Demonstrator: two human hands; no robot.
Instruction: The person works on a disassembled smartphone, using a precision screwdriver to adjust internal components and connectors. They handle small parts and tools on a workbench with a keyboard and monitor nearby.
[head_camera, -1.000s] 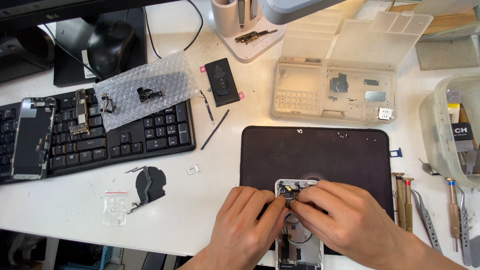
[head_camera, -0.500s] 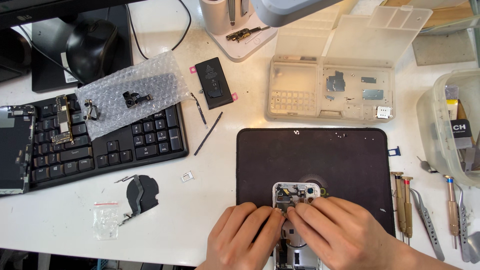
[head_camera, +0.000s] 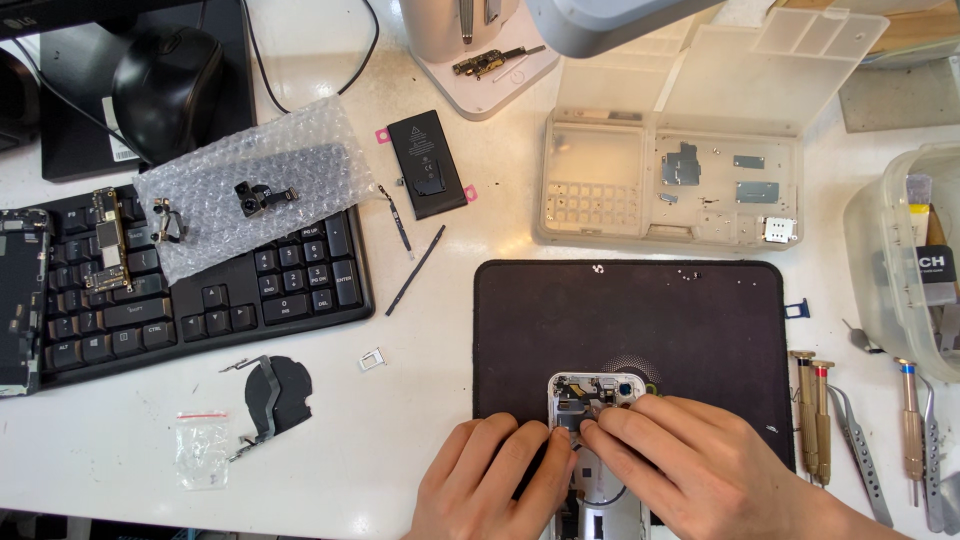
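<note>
White and stripped of its screen, the phone housing (head_camera: 592, 440) lay at the black mat's (head_camera: 640, 320) near edge. The left hand (head_camera: 495, 480) pressed it flat; the right hand (head_camera: 700, 465) pinched a small internal part. Firm bracing and light fingertip pressure suited this step.

Left hand (head_camera: 497, 480) and right hand (head_camera: 690, 470) palm-down, side by side, fingertips pinched together, touching.
</note>
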